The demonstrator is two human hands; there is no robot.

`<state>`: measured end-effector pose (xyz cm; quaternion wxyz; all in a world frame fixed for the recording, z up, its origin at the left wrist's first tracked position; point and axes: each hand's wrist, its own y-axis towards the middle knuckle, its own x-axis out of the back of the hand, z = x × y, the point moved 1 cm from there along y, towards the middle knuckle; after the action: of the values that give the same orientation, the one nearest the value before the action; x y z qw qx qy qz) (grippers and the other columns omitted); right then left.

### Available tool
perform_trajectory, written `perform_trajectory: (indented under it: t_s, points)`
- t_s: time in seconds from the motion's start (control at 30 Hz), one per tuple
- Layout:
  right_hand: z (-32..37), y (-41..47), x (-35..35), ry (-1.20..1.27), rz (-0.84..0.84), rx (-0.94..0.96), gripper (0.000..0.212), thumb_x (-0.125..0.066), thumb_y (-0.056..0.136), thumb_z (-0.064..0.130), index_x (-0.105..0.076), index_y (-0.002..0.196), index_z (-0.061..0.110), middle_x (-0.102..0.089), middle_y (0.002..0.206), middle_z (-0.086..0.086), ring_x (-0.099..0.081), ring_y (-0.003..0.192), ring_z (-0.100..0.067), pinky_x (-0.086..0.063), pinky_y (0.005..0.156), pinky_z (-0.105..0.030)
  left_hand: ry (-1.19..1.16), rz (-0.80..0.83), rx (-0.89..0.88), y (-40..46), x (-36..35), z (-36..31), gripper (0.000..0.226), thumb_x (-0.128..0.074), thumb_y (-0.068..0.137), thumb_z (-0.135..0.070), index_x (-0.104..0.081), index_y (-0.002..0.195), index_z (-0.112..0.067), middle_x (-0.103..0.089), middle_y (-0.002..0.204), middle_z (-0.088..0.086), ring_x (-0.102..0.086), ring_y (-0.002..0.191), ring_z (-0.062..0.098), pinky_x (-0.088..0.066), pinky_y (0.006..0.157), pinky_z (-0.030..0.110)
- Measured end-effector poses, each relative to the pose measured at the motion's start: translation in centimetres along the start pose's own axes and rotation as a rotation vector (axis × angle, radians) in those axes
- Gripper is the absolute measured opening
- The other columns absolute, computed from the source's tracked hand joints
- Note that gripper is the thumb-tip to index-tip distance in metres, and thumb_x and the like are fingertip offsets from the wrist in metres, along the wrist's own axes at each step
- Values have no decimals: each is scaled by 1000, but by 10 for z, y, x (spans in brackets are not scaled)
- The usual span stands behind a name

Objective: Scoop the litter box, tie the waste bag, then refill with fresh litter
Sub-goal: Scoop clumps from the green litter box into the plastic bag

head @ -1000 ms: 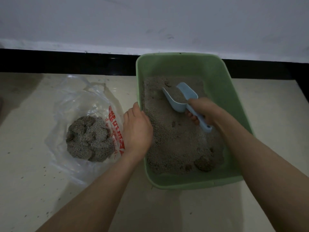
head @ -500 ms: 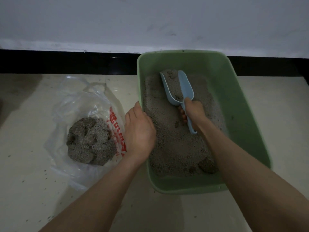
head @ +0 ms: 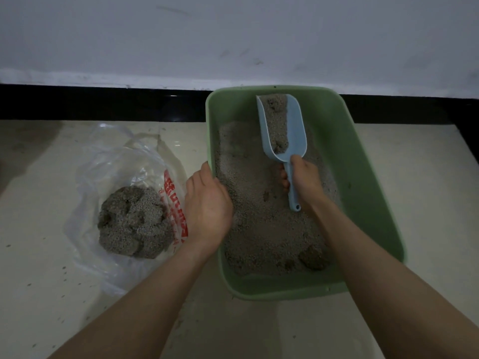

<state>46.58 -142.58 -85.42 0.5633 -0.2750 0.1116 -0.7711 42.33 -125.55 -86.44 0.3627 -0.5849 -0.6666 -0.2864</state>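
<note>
1. The green litter box (head: 363,177) sits on the floor against the dark baseboard, holding grey litter (head: 259,229) with a dark clump near its front right corner.
2. The right hand (head: 304,180) grips the handle of the blue scoop (head: 298,130), fingers curled round it; the scoop is loaded with litter near the far wall.
3. The left hand (head: 207,206) holds the box's left rim, fingers wrapped over it.
4. The clear plastic bag (head: 108,164), left of the box, holds a mound of scooped litter (head: 132,221).

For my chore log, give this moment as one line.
step: scooping | right hand: holds loaded pale blue plastic scoop | left hand: steadies green plastic litter box
</note>
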Motion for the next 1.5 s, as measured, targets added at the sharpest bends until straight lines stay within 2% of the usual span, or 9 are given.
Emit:
perform_trajectory:
  t_s: [0.3,0.5,0.63,0.8,0.93,1.0,1.13,1.33,1.5]
  points:
    - [-15,-51,25,-17,3,20,29,-38,97,22,-51,73,11,-49,64,-4,-41,54,-14,-33,51,-27,31,96,46,-1,10,-6,44,-26,98,-12,-25,140,-1,-47,128,22,-40,118,36,-36,92,46]
    - [-5,-93,41,-45,-5,86,30,-38,96,19,-46,70,8,-43,57,-3,-37,51,-15,-30,49,-29,136,291,-84,3,36,6,49,-23,101,-30,-17,144,-8,-29,144,18,-24,134,34,-23,109,47]
    - [8,-121,36,-55,39,97,31,-39,96,19,-49,70,7,-43,58,-4,-37,50,-15,-30,48,-29,273,182,-230,-5,67,46,52,-32,99,-31,-18,146,-16,-24,150,12,-18,139,29,-19,114,45]
    - [18,-149,8,-98,151,89,29,-40,95,17,-49,72,2,-40,56,-5,-33,45,-14,-28,39,-22,409,15,-55,-6,118,112,63,-50,90,-29,-21,145,-15,-21,150,17,-15,139,35,-16,112,48]
    - [29,-161,-21,-384,287,93,35,-41,96,21,-52,67,5,-44,54,-5,-36,42,-15,-29,37,-17,484,4,67,-13,146,152,66,-54,89,-32,-23,144,-11,-30,144,19,-27,132,37,-30,102,47]
    - [37,-162,-37,-545,353,122,38,-42,97,24,-55,65,8,-48,54,-5,-38,42,-14,-31,38,-17,369,34,153,-13,150,163,56,-55,90,-32,-36,137,-9,-39,136,20,-37,124,38,-38,94,46]
    - [58,-167,-74,-902,463,265,44,-42,98,32,-50,60,11,-47,55,-3,-38,43,-13,-31,42,-21,105,0,204,-12,152,169,22,-52,91,-21,-66,102,-9,-63,109,18,-59,95,37,-48,78,38]
    - [84,-192,-113,-1507,310,639,40,-37,101,33,-35,65,15,-39,63,-1,-38,53,-14,-34,57,-30,-4,-28,180,-15,155,166,17,-53,91,-18,-67,97,-10,-69,96,14,-61,89,33,-48,77,36]
    - [84,-193,-106,-1596,247,726,22,-33,101,33,-46,91,19,-38,64,0,-42,58,-18,-37,62,-30,118,-39,204,-18,158,160,18,-49,91,-20,-65,95,-15,-68,93,10,-60,84,32,-44,66,31]
